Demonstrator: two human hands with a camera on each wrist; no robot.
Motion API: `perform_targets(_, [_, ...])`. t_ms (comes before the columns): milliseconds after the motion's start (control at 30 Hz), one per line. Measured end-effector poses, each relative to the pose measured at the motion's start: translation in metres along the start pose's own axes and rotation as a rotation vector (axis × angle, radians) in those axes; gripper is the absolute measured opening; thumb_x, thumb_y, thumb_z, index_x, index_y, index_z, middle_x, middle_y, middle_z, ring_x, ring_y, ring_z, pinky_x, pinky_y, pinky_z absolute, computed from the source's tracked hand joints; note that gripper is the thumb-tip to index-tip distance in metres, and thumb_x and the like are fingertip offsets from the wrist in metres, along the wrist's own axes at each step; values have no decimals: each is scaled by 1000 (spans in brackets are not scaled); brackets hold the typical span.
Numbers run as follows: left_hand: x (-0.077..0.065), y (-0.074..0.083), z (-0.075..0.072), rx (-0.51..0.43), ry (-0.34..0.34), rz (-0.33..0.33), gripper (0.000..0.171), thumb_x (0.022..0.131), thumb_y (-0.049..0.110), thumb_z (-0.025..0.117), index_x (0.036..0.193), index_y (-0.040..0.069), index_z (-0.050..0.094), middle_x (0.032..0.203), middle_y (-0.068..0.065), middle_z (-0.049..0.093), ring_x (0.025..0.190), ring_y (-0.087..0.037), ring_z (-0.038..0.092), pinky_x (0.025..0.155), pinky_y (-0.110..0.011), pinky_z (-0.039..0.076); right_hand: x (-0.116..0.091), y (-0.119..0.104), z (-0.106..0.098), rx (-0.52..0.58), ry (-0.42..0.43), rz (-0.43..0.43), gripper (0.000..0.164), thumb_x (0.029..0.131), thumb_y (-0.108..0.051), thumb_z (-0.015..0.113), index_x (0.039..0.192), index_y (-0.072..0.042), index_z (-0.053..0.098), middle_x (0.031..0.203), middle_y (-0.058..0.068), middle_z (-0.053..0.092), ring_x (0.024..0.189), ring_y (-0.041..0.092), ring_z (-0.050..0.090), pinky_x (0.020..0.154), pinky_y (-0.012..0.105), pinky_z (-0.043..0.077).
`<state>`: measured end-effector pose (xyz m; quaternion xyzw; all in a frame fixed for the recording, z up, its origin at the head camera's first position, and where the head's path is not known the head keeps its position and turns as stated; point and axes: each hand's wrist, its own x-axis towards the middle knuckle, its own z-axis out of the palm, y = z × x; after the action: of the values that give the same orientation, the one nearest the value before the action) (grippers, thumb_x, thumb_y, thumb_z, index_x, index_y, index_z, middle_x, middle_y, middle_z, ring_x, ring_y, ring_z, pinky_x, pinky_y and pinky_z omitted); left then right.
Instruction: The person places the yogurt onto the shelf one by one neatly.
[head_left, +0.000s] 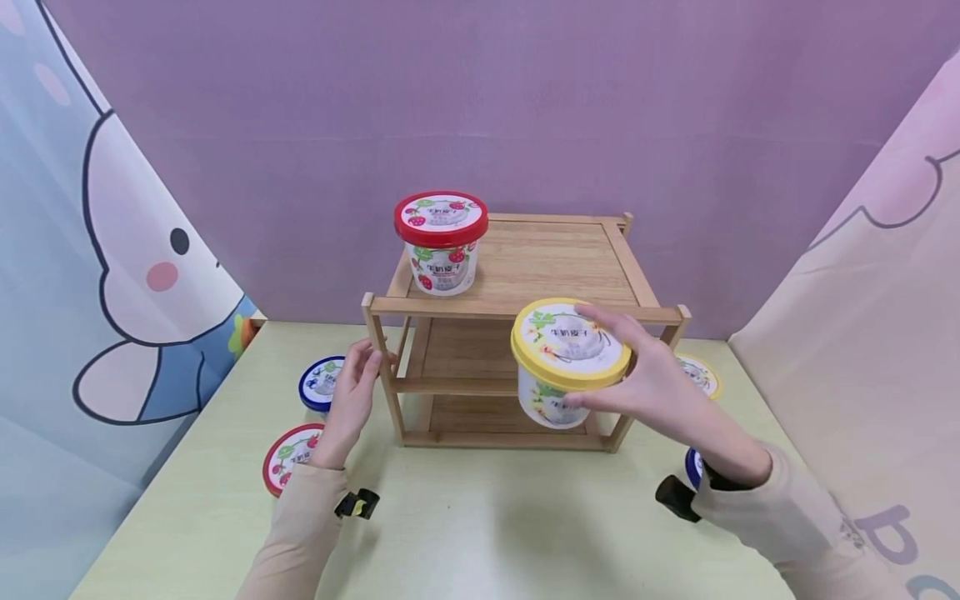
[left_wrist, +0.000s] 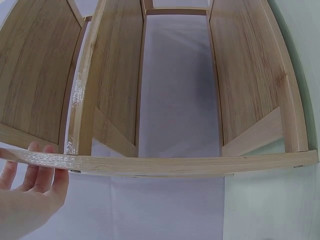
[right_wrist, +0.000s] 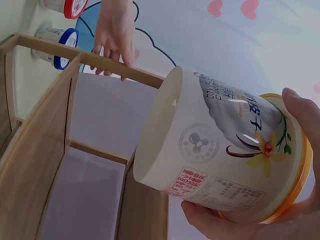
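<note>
My right hand [head_left: 652,379] grips a white paper tub with a yellow lid [head_left: 558,367], thumb and fingers at the lid's rim. It is held up in front of the three-tier wooden shelf [head_left: 562,258]. In the right wrist view the tub [right_wrist: 215,145] lies across the picture, vanilla flower print showing. My left hand [head_left: 356,392] holds the shelf's front left post, its fingers [left_wrist: 44,177] around the wood in the left wrist view. A red-lidded tub [head_left: 442,250] stands upright on the top tier's left side.
Left of the shelf, a blue-lidded tub [head_left: 321,382] and another red-lidded tub [head_left: 291,457] stand on the pale table [head_left: 465,533]. On the right are another yellow-lidded tub [head_left: 699,377] and a blue-lidded one [head_left: 693,468], partly hidden by my right arm. A purple curtain [head_left: 525,100] hangs behind.
</note>
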<state>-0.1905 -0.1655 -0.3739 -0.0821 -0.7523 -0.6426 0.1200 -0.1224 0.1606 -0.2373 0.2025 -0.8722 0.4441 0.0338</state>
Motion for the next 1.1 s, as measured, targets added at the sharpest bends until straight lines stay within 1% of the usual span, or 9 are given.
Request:
perform_targets(167, [0,1,0,2,1,-3,35,96,24,36,124,2,38,108,-22,51,106,-25,47,95,-38,34,6,-7,-12,36,6,25,85,64,-14,79,136,-16,34,128,12,39,99,26,50,74,26,48])
perform_targets(233, [1,1,0,3,1,-4,35,96,24,36,124,2,38,107,-22,51,106,-25,47,96,-39,33,8,-9,-17,20,20,34,84,65,-16,79,136,-18,34,128,14,41,106,29,46,90,34,40])
perform_targets(333, [1,1,0,8,-1,-4,36,96,25,35,124,2,38,107,-21,51,106,-24,46,96,-40,33,12,-13,-24,-9,29,57,84,65,-20,79,136,-21,34,131,13,39,111,29,44,94,43,34])
perform_targets(400, [1,0,-1,6,-1,-2,36,96,25,35,124,2,38,107,-22,51,106,-22,46,96,-40,33,15,-16,-29,-27,25,86,83,67,-24,78,136,-25,33,133,10,38,112,26,43,95,43,31])
perform_targets(467, [2,0,0,-1,0,-2,37,96,25,36,124,1,38,107,-22,51,104,-19,47,96,-40,33,18,-18,-33,-15,19,113,82,68,-25,77,136,-28,32,132,7,37,106,22,47,86,37,41])
perform_targets(667, [2,-1,0,-23,-3,1,37,96,24,35,123,-1,37,106,-24,50,99,-11,48,96,-39,33,28,-23,-46,-14,28,157,80,70,-29,75,136,-32,30,133,3,38,108,19,45,89,39,37])
perform_targets(800, [2,-1,1,-25,-1,2,37,96,24,36,123,-1,37,107,-24,50,99,-12,48,95,-37,33,37,-24,-52,-31,47,174,80,70,-31,74,137,-30,30,130,3,41,107,16,45,88,36,36])
perform_targets(867, [2,-1,1,-25,0,2,37,96,25,36,123,0,37,106,-24,50,100,-13,48,95,-37,33,42,-24,-55,-44,59,161,80,70,-30,75,137,-28,31,136,2,37,115,16,40,93,36,33])
perform_targets(1100, [2,-2,1,-31,1,8,37,96,24,35,123,-2,37,106,-26,49,103,-20,48,96,-38,33,57,-23,-62,-24,77,163,77,71,-31,74,137,-26,32,133,6,38,108,16,44,85,27,38])
